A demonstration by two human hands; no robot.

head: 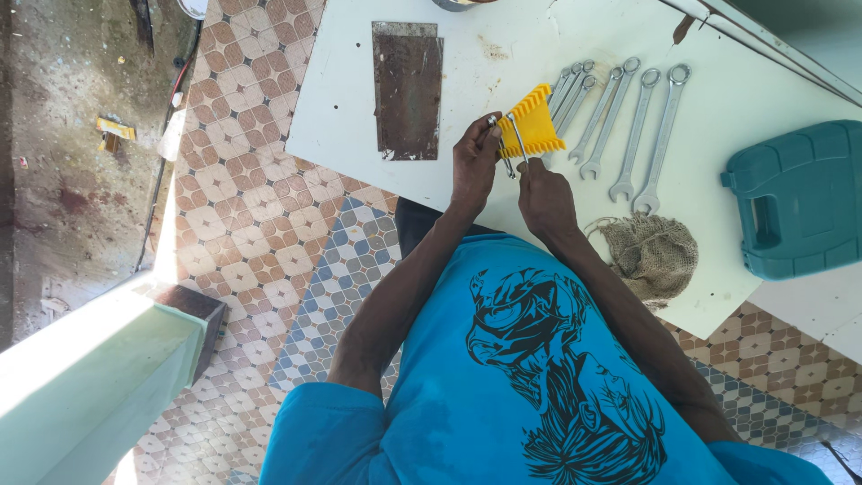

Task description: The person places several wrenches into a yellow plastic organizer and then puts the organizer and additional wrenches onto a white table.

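Left hand (473,162): closed on a small spanner (496,135) at the near edge of the white counter (359,108). Right hand (543,193): closed on another spanner (516,139), beside the yellow ribbed holder (536,121). Holder: three spanners (575,85) slotted in its far side. Four larger spanners (628,126) lie loose to its right. Teal case (799,198): shut, contents unseen. Burlap pouch (651,253): crumpled, contents unseen. Rusty plate (408,90): left.

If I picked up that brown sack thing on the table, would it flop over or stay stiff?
The burlap sack would probably flop: it lies crumpled in soft folds on the white table. It looks light for its size, being loose woven cloth. It likely won't roll or slip, since the weave looks rough.
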